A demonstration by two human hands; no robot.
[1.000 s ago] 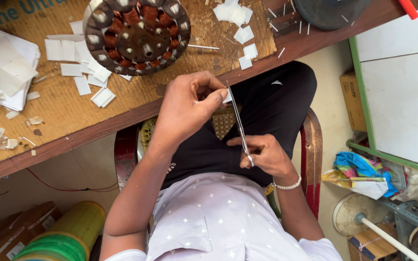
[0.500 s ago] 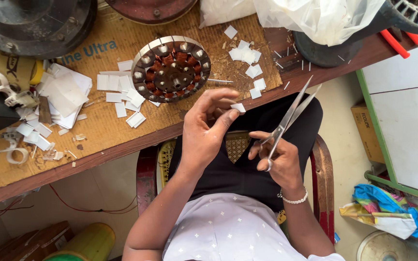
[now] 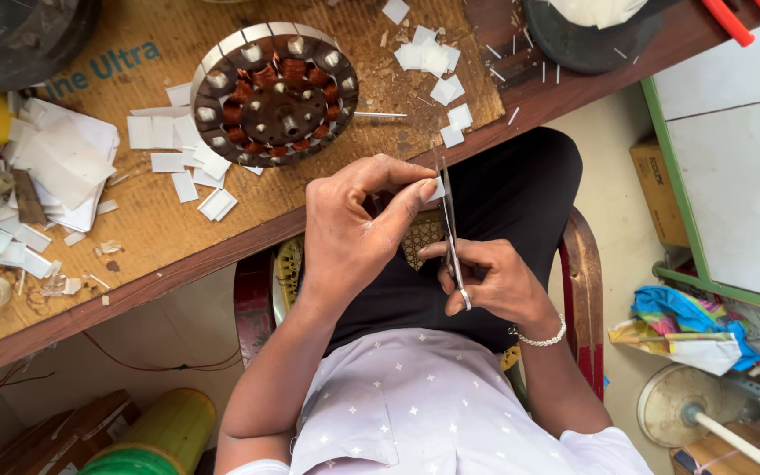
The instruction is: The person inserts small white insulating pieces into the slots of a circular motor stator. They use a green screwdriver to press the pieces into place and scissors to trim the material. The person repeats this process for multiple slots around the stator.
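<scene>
Pinching a small white paper slip (image 3: 435, 188) between left hand (image 3: 354, 230) fingertips over the lap, just off the table (image 3: 178, 229) edge; gripping closed scissors (image 3: 447, 220) in right hand (image 3: 494, 283), blades pointing up beside the slip, stator (image 3: 274, 92) lying beyond

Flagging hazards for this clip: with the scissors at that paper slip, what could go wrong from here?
The left hand pinches a small paper slip right at the scissors blades, so a fingertip could get nicked. The cut happens over the lap, past the table edge, so the offcut may drop to the floor. The right hand works the scissors.
</scene>
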